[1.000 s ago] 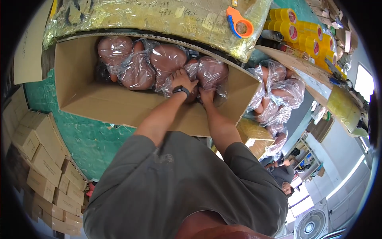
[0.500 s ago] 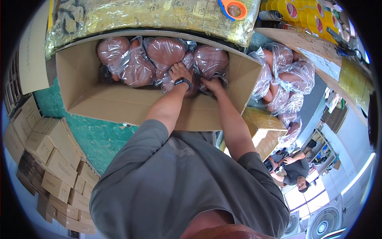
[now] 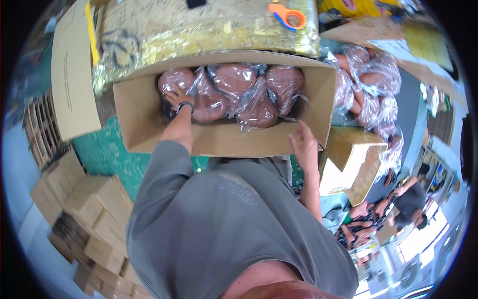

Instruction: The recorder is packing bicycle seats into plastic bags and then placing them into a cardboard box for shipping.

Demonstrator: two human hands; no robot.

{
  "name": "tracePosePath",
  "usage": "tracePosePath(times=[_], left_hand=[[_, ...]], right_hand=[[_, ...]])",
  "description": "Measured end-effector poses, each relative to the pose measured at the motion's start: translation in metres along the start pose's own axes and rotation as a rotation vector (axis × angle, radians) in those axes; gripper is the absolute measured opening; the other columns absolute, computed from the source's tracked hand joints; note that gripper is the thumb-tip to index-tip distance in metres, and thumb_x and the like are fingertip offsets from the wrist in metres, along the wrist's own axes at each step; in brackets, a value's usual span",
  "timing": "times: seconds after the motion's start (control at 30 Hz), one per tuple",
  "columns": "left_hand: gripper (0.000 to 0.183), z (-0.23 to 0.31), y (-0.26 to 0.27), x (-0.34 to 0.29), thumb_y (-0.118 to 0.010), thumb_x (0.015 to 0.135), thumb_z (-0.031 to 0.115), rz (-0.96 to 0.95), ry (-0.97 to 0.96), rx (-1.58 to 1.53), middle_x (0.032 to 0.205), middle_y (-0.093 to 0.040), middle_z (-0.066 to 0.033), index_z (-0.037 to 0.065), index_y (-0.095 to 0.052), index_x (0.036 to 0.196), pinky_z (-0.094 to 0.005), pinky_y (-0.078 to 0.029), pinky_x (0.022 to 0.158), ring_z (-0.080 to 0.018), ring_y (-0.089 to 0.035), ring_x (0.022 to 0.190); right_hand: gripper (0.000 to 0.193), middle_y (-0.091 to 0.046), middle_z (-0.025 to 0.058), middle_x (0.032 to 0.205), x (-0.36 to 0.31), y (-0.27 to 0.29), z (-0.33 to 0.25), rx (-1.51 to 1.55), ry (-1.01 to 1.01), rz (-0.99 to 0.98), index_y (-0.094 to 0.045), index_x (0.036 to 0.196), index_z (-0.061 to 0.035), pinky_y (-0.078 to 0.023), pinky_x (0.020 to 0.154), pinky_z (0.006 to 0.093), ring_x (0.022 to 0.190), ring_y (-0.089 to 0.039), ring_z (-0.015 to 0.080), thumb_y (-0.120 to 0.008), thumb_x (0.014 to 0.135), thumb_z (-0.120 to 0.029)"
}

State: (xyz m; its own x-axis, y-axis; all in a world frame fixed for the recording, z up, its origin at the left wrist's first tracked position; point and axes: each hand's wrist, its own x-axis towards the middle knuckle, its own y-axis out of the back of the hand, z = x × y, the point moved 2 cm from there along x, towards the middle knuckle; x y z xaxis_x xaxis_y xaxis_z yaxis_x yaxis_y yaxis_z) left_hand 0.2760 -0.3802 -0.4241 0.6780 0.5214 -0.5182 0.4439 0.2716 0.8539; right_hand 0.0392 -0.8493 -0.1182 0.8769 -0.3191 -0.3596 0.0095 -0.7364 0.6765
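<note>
Inside a long, open cardboard box (image 3: 137, 127) lie several smooth, brown, rounded pieces (image 3: 234, 78) wrapped in clear plastic bags; what kind they are I cannot tell. My left hand (image 3: 178, 98), with a dark band on the wrist, rests on the leftmost bagged piece (image 3: 174, 77), its fingers spread. My right hand (image 3: 304, 142) is raised at the box's front right edge, fingers apart and holding nothing. Below the rightmost bagged piece (image 3: 285, 82), loose plastic hangs near the right hand. A bagged piece (image 3: 258, 107) sits toward the front, right of the middle.
Beyond the box stands a large carton covered in yellowish tape (image 3: 199, 30), with an orange and blue tape dispenser (image 3: 289, 17) on it. More bagged brown pieces (image 3: 373, 79) pile up at the right, above a smaller open carton (image 3: 366, 169). Stacked cartons (image 3: 94, 204) stand left; another person (image 3: 411, 202) works at lower right.
My left hand has moved left from the middle pieces to the leftmost one. My right hand has let go of the right-hand bag and drawn back toward me. The view has shifted.
</note>
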Motion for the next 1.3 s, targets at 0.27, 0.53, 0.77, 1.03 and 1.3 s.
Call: tracePosePath(times=[0.27, 0.53, 0.77, 1.03, 1.3], left_hand=[[0.091, -0.039, 0.020, 0.042, -0.067, 0.101, 0.045, -0.096, -0.470, 0.345, 0.185, -0.013, -0.0232, 0.029, -0.023, 0.179, -0.0526, -0.025, 0.137, -0.0456, -0.018, 0.170], [0.080, 0.020, 0.045, -0.245, -0.075, 0.105, 0.043, 0.192, -1.355, -0.176, 0.163, -0.054, -0.0302, -0.006, -0.049, 0.162, -0.0521, -0.039, 0.129, -0.0446, -0.051, 0.152], [0.056, -0.059, 0.012, -0.656, -0.074, 0.105, 0.020, -0.445, -2.313, -0.050, 0.148, -0.067, -0.0242, 0.000, -0.059, 0.155, -0.0493, -0.049, 0.118, -0.0440, -0.063, 0.137], [0.050, -0.129, -0.059, -0.784, -0.077, 0.102, 0.022, -0.911, -2.740, 0.868, 0.135, -0.075, -0.0198, 0.007, -0.066, 0.149, -0.0488, -0.057, 0.104, -0.0403, -0.071, 0.122], [0.049, -0.113, -0.043, -0.745, -0.077, 0.102, 0.023, -0.898, -2.685, 0.953, 0.134, -0.075, -0.0199, 0.008, -0.066, 0.147, -0.0486, -0.058, 0.103, -0.0406, -0.071, 0.122]], right_hand=[[0.062, -0.072, 0.0256, 0.127, -0.099, -0.004, -0.046, -0.031, 0.259, -0.111, -0.058, 0.152, -0.0002, -0.057, 0.105, 0.0492, 0.119, -0.070, 0.0449, -0.080, 0.096, -0.018], [0.049, -0.076, 0.0198, 0.124, -0.410, -0.038, 0.143, 0.018, -0.478, 0.528, -0.067, 0.138, -0.0030, -0.060, 0.100, 0.0479, 0.116, -0.074, 0.0375, -0.081, 0.094, -0.023], [0.039, -0.071, 0.0179, 0.106, -0.841, -0.144, 0.177, -0.161, -1.596, 0.981, -0.071, 0.119, -0.0078, -0.061, 0.087, 0.0529, 0.103, -0.072, 0.0397, -0.087, 0.089, -0.026], [0.054, -0.070, 0.0159, 0.121, -1.005, -0.322, 0.074, -0.155, -2.203, 0.949, -0.068, 0.129, -0.0089, -0.058, 0.098, 0.0514, 0.115, -0.068, 0.0392, -0.093, 0.083, -0.024], [0.034, -0.067, 0.0238, 0.150, -1.074, -0.457, 0.058, 0.045, -1.776, 1.488, -0.082, 0.119, 0.0014, -0.055, 0.113, 0.0442, 0.131, -0.069, 0.0408, -0.077, 0.100, -0.026]])
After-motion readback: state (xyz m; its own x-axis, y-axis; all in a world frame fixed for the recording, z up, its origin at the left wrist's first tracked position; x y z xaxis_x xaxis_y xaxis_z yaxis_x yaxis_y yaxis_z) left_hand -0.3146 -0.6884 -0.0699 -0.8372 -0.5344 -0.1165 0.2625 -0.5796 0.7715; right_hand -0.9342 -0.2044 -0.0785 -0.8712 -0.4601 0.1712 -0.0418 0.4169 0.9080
